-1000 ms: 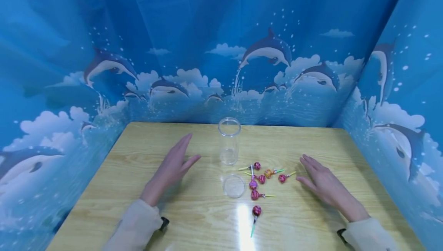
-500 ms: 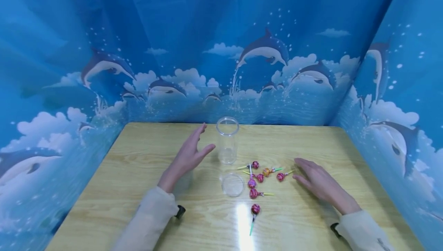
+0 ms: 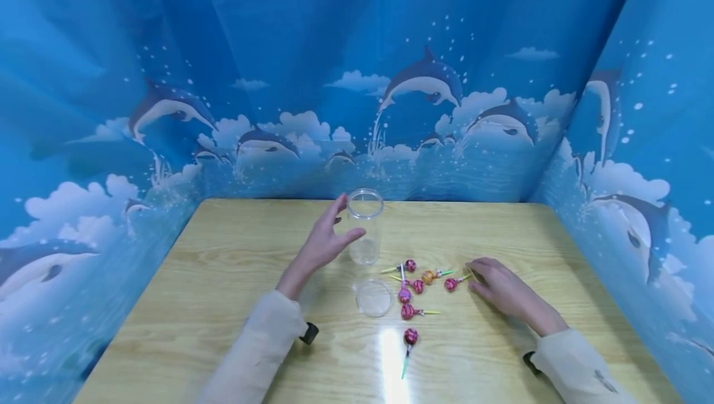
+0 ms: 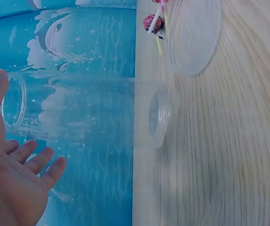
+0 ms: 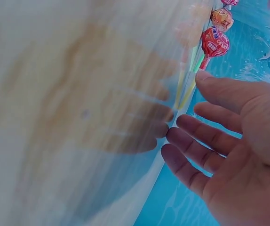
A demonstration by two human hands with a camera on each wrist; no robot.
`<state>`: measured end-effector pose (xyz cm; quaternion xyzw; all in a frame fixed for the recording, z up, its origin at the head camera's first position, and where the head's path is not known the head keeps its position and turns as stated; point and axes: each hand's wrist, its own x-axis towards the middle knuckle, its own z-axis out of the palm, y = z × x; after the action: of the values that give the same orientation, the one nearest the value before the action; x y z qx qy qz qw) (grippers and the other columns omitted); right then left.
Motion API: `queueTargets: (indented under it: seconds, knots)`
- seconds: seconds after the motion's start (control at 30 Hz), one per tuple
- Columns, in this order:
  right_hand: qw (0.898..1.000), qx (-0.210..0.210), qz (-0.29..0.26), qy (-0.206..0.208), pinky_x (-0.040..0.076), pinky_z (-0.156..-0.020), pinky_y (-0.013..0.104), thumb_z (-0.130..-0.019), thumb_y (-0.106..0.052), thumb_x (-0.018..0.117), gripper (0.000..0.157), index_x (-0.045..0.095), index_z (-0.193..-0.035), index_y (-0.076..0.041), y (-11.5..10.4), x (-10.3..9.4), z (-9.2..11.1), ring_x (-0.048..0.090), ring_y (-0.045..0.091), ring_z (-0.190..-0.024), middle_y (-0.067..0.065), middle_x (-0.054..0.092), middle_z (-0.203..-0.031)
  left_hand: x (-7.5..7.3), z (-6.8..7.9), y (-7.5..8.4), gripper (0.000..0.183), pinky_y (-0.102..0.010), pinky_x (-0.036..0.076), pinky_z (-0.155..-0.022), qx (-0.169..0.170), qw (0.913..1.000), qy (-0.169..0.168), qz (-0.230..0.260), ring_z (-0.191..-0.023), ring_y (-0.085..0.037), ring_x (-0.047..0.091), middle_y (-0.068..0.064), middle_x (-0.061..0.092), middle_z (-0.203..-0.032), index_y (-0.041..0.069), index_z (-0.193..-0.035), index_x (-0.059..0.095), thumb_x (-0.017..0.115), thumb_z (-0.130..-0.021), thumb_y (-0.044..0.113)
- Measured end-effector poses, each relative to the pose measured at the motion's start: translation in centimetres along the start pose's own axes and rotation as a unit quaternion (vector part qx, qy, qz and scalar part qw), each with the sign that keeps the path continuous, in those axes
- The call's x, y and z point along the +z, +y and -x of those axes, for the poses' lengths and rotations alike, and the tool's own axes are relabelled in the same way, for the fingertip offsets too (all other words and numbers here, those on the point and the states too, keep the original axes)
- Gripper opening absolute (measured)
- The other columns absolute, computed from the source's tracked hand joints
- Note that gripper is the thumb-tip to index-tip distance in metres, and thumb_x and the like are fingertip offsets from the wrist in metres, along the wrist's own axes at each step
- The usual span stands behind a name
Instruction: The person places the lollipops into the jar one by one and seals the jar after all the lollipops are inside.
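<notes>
The clear plastic jar (image 3: 365,227) stands upright and uncapped at mid-table, long axis vertical, just right of the left hand (image 3: 323,244) — fingers spread and cupped toward its wall, not clearly touching. The right hand (image 3: 499,286), loosely open, rests beside a lollipop (image 3: 453,283) among others scattered near the lid (image 3: 374,298) on the wooden table (image 3: 223,292) — dolphin-print curtains surround it.

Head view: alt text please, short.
A person's left hand reaches open toward an upright clear plastic jar on a wooden table, while the right hand nears scattered wrapped lollipops. The jar's lid lies beside them.
</notes>
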<state>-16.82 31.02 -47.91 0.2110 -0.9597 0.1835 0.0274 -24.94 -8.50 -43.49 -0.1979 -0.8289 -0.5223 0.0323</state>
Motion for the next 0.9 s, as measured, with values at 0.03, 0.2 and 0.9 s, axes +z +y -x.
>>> queueTargets:
  seconds: [0.03, 0.2, 0.9]
  knots:
    - [1.0, 0.0, 0.0, -0.002, 0.047, -0.103, 0.061, -0.095, -0.011, 0.074, 0.04, 0.064, -0.127, 0.01, 0.0, 0.0, -0.1, 0.059, 0.048, -0.121, 0.029, 0.063, -0.127, 0.2, -0.1, 0.1, 0.098, -0.048, 0.038, -0.116, -0.002, 1.0, 0.001, 0.002, -0.148, -0.031, 0.037, -0.014, 0.035, -0.164, 0.007, -0.164, 0.022, 0.08, -0.091, 0.036]
    - [1.0, -0.002, 0.003, -0.007, 0.049, -0.1, 0.059, -0.093, -0.007, 0.075, 0.037, 0.066, -0.124, 0.01, -0.1, 0.1, -0.5, 0.061, 0.045, -0.116, 0.025, 0.065, -0.122, 1.0, -0.7, 0.4, 0.103, -0.048, 0.038, -0.116, -0.019, 0.9997, 0.004, 0.017, -0.145, -0.033, 0.041, -0.016, 0.036, -0.163, 0.011, -0.165, 0.02, 0.083, -0.088, 0.036]
    - [1.0, -0.002, -0.003, -0.009, 0.058, -0.08, 0.046, -0.086, 0.005, 0.078, 0.011, 0.077, -0.09, -0.005, 0.0, 0.1, -1.2, 0.067, 0.025, -0.086, 0.001, 0.066, -0.091, 1.9, -1.8, 0.5, 0.081, -0.053, 0.036, -0.117, -0.026, 0.9979, 0.013, 0.058, -0.139, -0.032, 0.049, -0.015, 0.05, -0.151, 0.011, -0.157, 0.035, 0.08, -0.092, 0.03]
